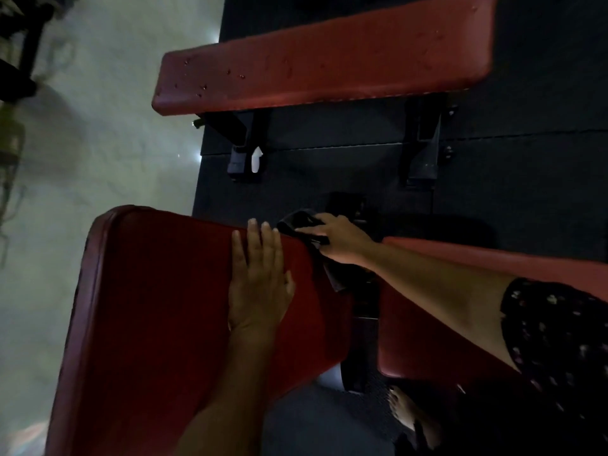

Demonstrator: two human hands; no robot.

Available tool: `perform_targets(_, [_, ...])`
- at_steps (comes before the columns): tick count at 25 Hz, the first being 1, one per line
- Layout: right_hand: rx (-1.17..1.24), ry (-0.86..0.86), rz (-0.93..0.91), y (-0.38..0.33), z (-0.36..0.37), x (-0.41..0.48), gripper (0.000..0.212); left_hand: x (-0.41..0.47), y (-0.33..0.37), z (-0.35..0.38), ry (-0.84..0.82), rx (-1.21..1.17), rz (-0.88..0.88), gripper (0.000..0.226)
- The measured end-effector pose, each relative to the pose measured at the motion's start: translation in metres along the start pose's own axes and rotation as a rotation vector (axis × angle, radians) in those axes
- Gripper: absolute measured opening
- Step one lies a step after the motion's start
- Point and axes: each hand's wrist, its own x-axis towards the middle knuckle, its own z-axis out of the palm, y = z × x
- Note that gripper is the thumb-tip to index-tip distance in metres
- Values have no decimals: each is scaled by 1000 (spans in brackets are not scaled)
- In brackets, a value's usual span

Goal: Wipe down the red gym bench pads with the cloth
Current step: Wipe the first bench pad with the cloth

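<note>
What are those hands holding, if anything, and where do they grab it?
The right hand grips a dark cloth around its bunched middle; the left hand holds nothing, lying flat on the red pad.

It is dim here. The pale floor (pixel 115 126) on the left is brightest, with small shiny spots. Edges look blurry.

Dim light. Pale grey polished floor (pixel 115 143) at left, small bright glints on it. Dark rubber matting (pixel 526 179) to the right, seams visible. Black metal bench legs (pixel 422 153) stand on the matting. Upper left, a dark blurred frame (pixel 23 44).
</note>
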Motion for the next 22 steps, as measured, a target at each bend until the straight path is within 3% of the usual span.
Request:
perform_targets(4, [80,-54,121,39,15,-5,56,7,17,6,-85,-81,187,68])
perform_targets(8, [-124,-120,151,46,15,1,61,13,27,11,-89,3,134,78])
perform_targets(13, [141,27,129,51,37,-6,65,18,32,13,-86,57,147,84])
perform_targets(17, [41,-155,250,77,39,1,64,20,35,16,-47,87,137,87])
perform_targets(22, [31,-113,79,54,21,28,56,21,39,17,-42,124,135,90])
